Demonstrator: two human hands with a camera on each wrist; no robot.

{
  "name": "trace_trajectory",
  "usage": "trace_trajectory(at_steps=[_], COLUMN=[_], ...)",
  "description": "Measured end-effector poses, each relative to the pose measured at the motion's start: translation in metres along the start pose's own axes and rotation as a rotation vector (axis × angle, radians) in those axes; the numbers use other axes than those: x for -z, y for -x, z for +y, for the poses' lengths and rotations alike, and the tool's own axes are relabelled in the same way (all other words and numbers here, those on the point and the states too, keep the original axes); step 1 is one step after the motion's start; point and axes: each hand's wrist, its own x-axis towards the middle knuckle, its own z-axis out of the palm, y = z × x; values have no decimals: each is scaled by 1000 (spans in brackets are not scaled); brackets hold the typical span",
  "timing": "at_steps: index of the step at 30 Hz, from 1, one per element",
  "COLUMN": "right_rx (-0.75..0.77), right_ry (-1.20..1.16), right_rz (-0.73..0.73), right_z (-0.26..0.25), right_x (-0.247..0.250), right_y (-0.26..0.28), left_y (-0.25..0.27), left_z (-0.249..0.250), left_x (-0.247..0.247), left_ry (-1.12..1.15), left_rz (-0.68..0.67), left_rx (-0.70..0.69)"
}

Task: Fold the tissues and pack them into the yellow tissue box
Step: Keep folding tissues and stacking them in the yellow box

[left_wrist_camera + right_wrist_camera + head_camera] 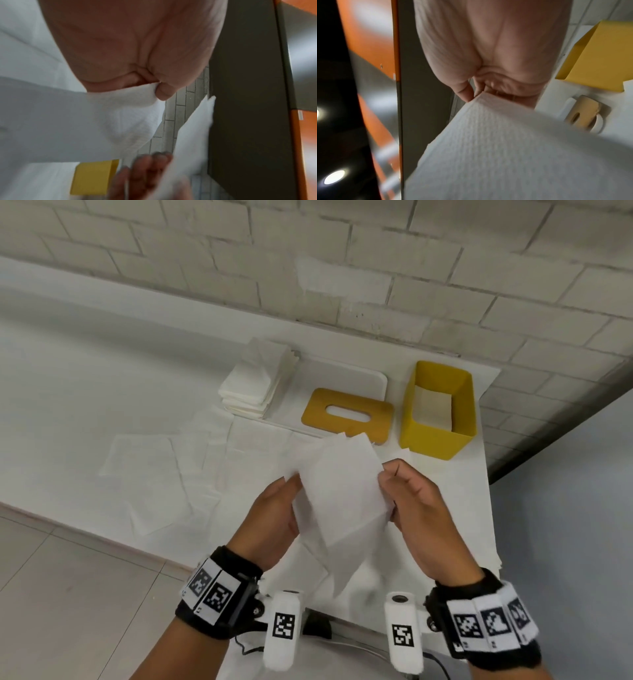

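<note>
white table (85,392) by brick wall | tissue (342,491) held up btwn both hands | L fingers (291,484) & R fingers (390,470) pinch its side edges | yellow tissue box (438,436) open beyond

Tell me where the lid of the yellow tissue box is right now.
In the head view the slotted yellow lid lies flat on the table, just left of the open yellow tissue box and right of the tissue stack, partly on a white tray.
</note>
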Motion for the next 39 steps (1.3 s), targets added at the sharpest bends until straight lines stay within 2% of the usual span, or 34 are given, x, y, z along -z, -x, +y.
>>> trace_trajectory(at_steps=[3,7,15,24,26,28,30,33,39], right_rx=[52,51,33,-8,-75,-173,-214,-329,-375], right_ry=[119,161,158,157,138,108,298,727,1075], right_rz=[48,129,129,106,96,159,235,154,38], right_z=[8,13,17,24,32,45,68,102,122], right_x=[-10,-14,-15,-10,1,20,47,73,61], right_y=[-4,-7,-10,-10,-10,-9,-10,-6,-5], left_y=[2,4,8,5,4,3,4,9,17], left_z=[3,4,2,-7,-8,-9,-7,-6,-14], left_x=[-6,-9,-6,-13,-11,-1,13,36,60], left_ry=[57,47,81,14,17,26,39,30,17], left_rz=[-41,-99,-232,-104,-47,31,117,225,349], left_rx=[-32,-44,-67,-51,-69,-82,-95,-118,-100])
